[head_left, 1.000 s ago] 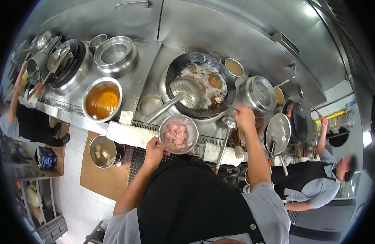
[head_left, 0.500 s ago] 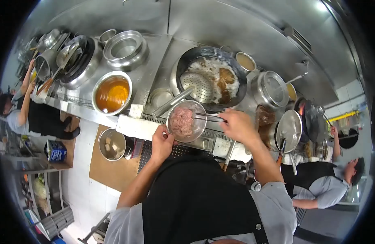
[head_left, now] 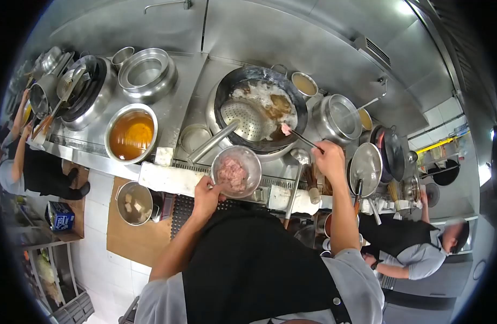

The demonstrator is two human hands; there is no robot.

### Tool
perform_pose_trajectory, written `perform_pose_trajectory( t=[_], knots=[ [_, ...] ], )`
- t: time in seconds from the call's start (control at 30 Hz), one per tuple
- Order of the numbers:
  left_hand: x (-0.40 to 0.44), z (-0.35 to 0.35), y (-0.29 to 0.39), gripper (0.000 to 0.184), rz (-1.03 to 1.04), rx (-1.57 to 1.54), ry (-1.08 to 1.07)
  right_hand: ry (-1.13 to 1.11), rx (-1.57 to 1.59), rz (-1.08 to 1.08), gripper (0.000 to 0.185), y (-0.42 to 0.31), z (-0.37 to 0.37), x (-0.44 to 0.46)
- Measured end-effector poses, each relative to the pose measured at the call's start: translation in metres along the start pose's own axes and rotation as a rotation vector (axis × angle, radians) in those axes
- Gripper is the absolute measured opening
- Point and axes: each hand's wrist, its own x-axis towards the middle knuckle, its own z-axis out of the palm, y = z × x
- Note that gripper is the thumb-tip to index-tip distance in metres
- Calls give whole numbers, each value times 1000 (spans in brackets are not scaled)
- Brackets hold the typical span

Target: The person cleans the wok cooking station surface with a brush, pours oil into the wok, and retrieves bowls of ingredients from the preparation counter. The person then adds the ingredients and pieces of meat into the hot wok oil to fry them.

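Observation:
My left hand (head_left: 206, 195) grips the rim of a clear bowl (head_left: 257, 171) that holds pieces of raw pink meat (head_left: 232, 174). My right hand (head_left: 330, 162) is closed around slim metal tongs (head_left: 307, 140). At their tip a piece of meat (head_left: 286, 129) hangs over the near right edge of the wok (head_left: 227, 81). Foaming oil (head_left: 270, 97) with browned patches fills the wok. A perforated strainer (head_left: 243, 120) rests in it, its thick handle pointing toward me beyond the rim.
Left of the wok stands a pot of orange-brown oil (head_left: 154, 125). A ladle (head_left: 299, 157) leans at the counter edge, beside folded white cloths (head_left: 170, 180). Lidded pots (head_left: 343, 121) stand right. Co-workers (head_left: 416, 245) stand on both sides. A pot with pale chunks (head_left: 120, 200) sits lower left.
The tongs have left the bowl with a piece of meat and moved to above the wok's near right edge. The bowl stays in my left hand. The camera view has shifted.

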Motion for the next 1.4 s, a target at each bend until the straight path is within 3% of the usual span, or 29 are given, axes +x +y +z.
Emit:
perform_pose_trajectory(
  t=[0.13,0.23,0.3,0.33,0.4,0.43,0.5,0.57,0.73,0.8,0.83,0.9,1.0,1.1,1.23,1.4],
  knots=[
    [-8,-5,-9,18,-100,3,49,-70,-124,-27,25,72,80,53],
    [-9,-3,-19,18,-55,-36,73,-300,-131,129,29,87,104,91],
    [-12,1,-2,17,-78,-5,95,-66,-29,98,30,57,79,100],
    [-13,3,6,17,-87,19,105,-81,-15,100,30,37,61,94],
    [-11,9,15,17,-57,16,123,-12,183,-104,31,-9,25,78],
    [-7,9,21,17,-13,-2,122,-11,194,-103,31,-27,19,66],
    [-1,8,30,17,-30,97,64,-394,180,-321,27,-60,12,33],
    [6,15,30,18,233,69,9,-319,60,-403,23,-85,30,3],
    [21,13,17,17,431,276,-65,-206,45,-369,21,-87,37,-20],
    [17,18,21,18,226,72,-45,-203,126,-293,22,-82,17,-19],
    [17,16,18,18,227,63,-40,-207,120,-300,22,-75,12,-16],
    [20,10,10,19,34,62,-21,-61,153,-199,22,-56,4,-7],
    [7,2,4,20,-49,16,34,-43,58,-102,23,-8,20,26],
    [-1,-7,-17,20,-81,-5,43,-80,-76,-35,25,52,78,67],
    [-16,-5,-4,16,-127,28,108,-190,-113,142,27,71,116,118],
    [-17,-6,3,12,-76,4,136,30,-90,102,29,23,61,118]
  ],
)
